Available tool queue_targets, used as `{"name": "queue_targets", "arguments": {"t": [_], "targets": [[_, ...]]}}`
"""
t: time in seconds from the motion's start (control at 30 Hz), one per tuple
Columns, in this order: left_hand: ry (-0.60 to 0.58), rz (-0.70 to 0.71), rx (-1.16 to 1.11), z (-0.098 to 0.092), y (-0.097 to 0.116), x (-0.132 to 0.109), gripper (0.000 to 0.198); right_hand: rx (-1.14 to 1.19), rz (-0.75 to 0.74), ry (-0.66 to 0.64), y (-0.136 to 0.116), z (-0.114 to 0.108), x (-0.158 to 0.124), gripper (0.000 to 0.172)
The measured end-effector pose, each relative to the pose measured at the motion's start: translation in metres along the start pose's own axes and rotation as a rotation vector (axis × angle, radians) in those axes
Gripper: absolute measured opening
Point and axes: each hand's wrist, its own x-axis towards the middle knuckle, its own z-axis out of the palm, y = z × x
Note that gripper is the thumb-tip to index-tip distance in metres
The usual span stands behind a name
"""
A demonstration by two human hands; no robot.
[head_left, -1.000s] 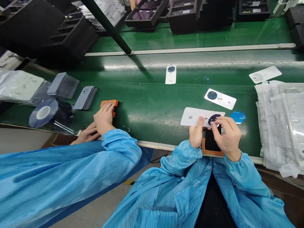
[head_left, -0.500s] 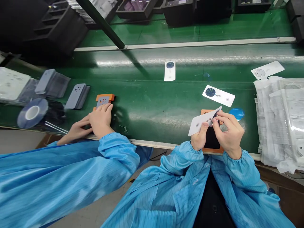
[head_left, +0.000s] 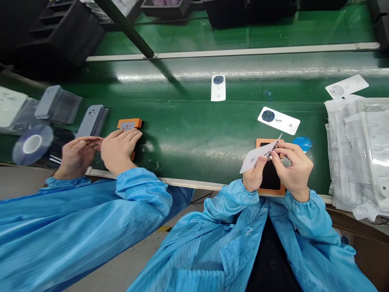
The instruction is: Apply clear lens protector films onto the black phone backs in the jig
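My left hand (head_left: 254, 175) pinches the lower left part of a thin white phone back panel (head_left: 254, 158), thumb on top, and holds it tilted. At the panel's far end, the fingers of my right hand (head_left: 293, 167) are closed on its dark camera area, whose details they mostly hide. Under my hands lies an orange fixture (head_left: 261, 142) with a black inset (head_left: 270, 177), at the front edge of the bench. Just beyond it rests another white panel (head_left: 282, 121) with a dark camera circle. A round blue film piece (head_left: 302, 144) lies beside my right hand.
Clear plastic sleeves (head_left: 358, 158) are stacked at the right, with a white panel (head_left: 346, 86) behind them. Another panel (head_left: 218, 93) lies farther back on the green bench (head_left: 188, 134). At left, a co-worker's hands (head_left: 120, 150) work by an orange fixture (head_left: 137, 123), grey panels (head_left: 88, 120) and a tape roll (head_left: 32, 144).
My hands keep their hold on the panel, which is tilted slightly more edge-on. The co-worker's left hand has lifted and moved left. The view has shifted slightly.
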Motion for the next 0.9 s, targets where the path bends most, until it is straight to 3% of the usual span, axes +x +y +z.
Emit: {"name": "queue_targets", "arguments": {"t": [0.3, 0.5, 0.57, 0.67, 0.77, 0.83, 0.9], "targets": [[-0.163, 0.221, 0.150, -0.008, -0.010, 0.005, 0.046, -0.044, -0.047, 0.029, 0.003, 0.005, 0.001, 0.011], [-0.211, 0.378, 0.283, 0.001, -0.006, -0.001, 0.050, -0.100, -0.049, 0.071, 0.004, 0.013, -0.002, 0.012], [-0.218, 0.325, 0.306, 0.002, -0.007, -0.002, 0.052, -0.110, -0.042, 0.057, 0.006, 0.016, -0.002, 0.012], [-0.156, 0.052, 0.279, -0.002, -0.013, 0.008, 0.056, -0.162, 0.019, 0.001, 0.023, 0.016, 0.000, 0.013], [-0.014, -0.262, 0.107, -0.016, -0.018, 0.031, 0.065, -0.345, 0.279, -0.111, 0.065, 0.001, 0.005, 0.010], [0.015, -0.329, 0.019, -0.028, -0.015, 0.046, 0.071, -0.495, 0.486, -0.211, 0.099, -0.018, 0.008, 0.010], [-0.019, -0.267, 0.047, -0.040, -0.008, 0.053, 0.072, -0.569, 0.593, -0.285, 0.124, -0.039, 0.009, 0.016]]}}
